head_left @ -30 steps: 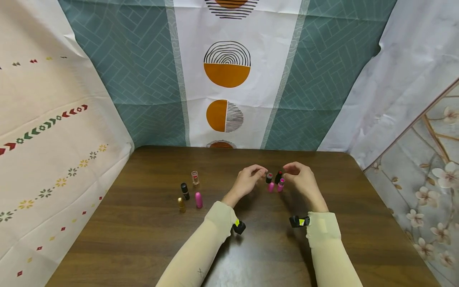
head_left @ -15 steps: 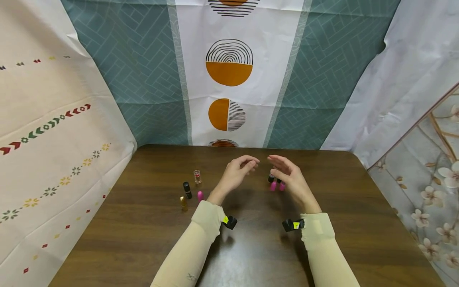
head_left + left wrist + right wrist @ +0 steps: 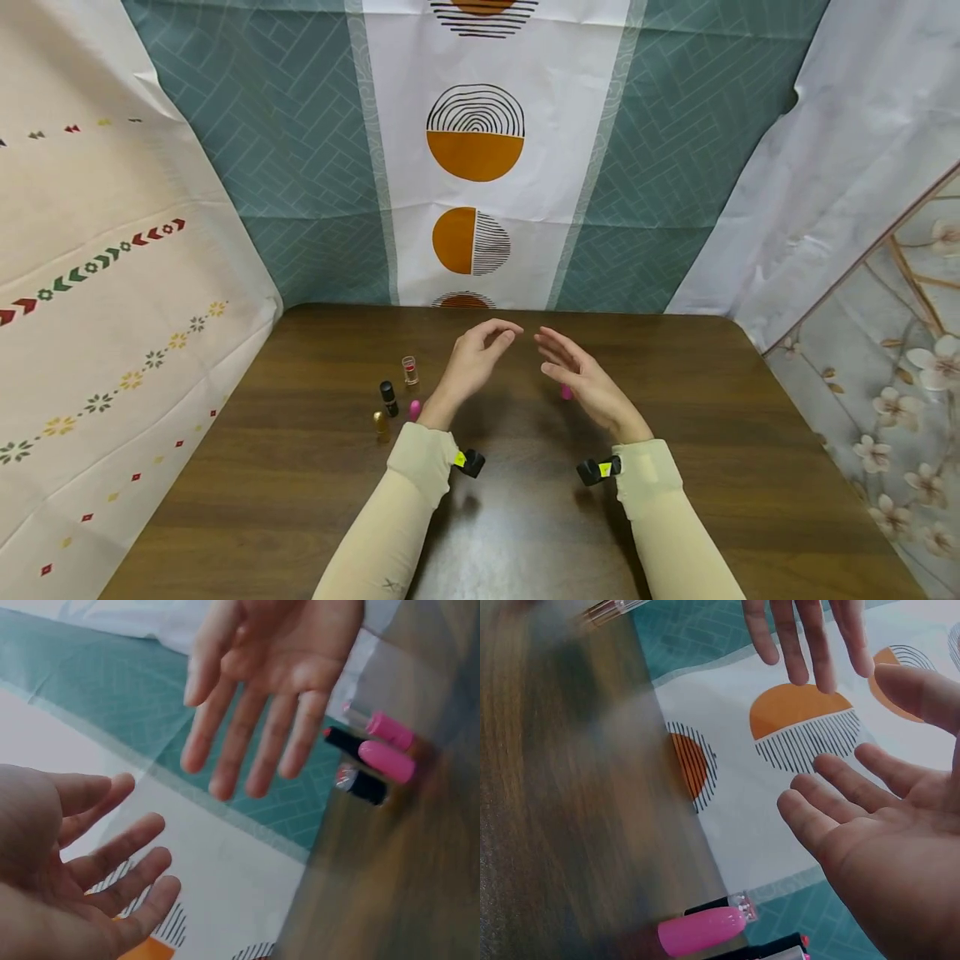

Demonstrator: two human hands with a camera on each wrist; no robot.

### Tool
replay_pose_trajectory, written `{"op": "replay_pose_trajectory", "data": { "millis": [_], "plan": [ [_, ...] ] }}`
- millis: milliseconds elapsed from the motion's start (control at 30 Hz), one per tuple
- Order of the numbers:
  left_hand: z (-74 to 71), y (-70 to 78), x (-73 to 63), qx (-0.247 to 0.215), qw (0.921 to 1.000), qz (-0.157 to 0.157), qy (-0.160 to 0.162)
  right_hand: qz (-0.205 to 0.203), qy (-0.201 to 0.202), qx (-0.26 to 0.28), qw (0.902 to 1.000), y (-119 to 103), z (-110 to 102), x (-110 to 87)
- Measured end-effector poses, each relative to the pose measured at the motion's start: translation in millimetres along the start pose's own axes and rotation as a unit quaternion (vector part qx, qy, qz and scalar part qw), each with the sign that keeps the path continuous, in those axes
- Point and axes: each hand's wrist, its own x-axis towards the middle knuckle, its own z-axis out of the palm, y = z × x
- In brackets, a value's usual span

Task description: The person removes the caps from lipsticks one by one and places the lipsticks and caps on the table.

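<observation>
Both hands hover over the back part of the table, holding nothing. My left hand (image 3: 474, 360) has its fingers relaxed and slightly bent. Facing it, my right hand (image 3: 588, 385) is spread loosely, the fingertips of the two apart. Beyond the right hand stands a small lipstick group, mostly hidden in the head view except a pink rounded tube (image 3: 566, 392). The left wrist view shows that pink tube beside a black lipstick with a clear top (image 3: 364, 786), a black one with a red tip (image 3: 343, 741) and a pink one (image 3: 391, 731).
On the left of the brown table (image 3: 525, 533) stand a gold tube (image 3: 380, 425), a black tube (image 3: 388, 398), a clear-topped lipstick (image 3: 409, 371) and a pink tube (image 3: 416, 409), partly behind the left forearm. Patterned cloth (image 3: 315, 167) hangs along the table's back edge.
Both hands have drawn away from the right-hand lipstick group, moving left and up. Their fingers have loosened and straightened, and the right hand now covers most of that group in the head view.
</observation>
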Motion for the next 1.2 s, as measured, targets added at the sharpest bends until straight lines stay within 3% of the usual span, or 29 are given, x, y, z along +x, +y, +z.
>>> {"op": "replay_pose_trajectory", "data": {
  "millis": [100,333,700,933,1033,1200],
  "plan": [
    [-9.0,1.1,0.4,0.006,0.9999,-0.004,-0.007,0.005,0.004,-0.009,0.9999,0,1,0.9],
    [-32.8,9.5,0.2,0.034,0.9977,0.000,-0.058,0.000,-0.024,0.008,0.9997,3,1,-0.3],
    [-70.0,22.2,2.2,0.096,0.9930,-0.018,-0.066,0.029,-0.041,-0.011,0.9987,4,3,0.4],
    [-113.2,8.5,-4.4,0.119,0.9880,-0.062,-0.076,0.007,-0.054,-0.039,0.9977,5,11,2.5],
    [-125.0,-0.8,-5.9,0.131,0.9861,-0.067,-0.077,0.014,-0.059,-0.038,0.9974,6,13,4.4],
    [-134.0,-13.2,-8.9,0.149,0.9808,-0.085,-0.093,0.007,-0.085,0.025,0.9960,6,16,4.4]
  ]
}}
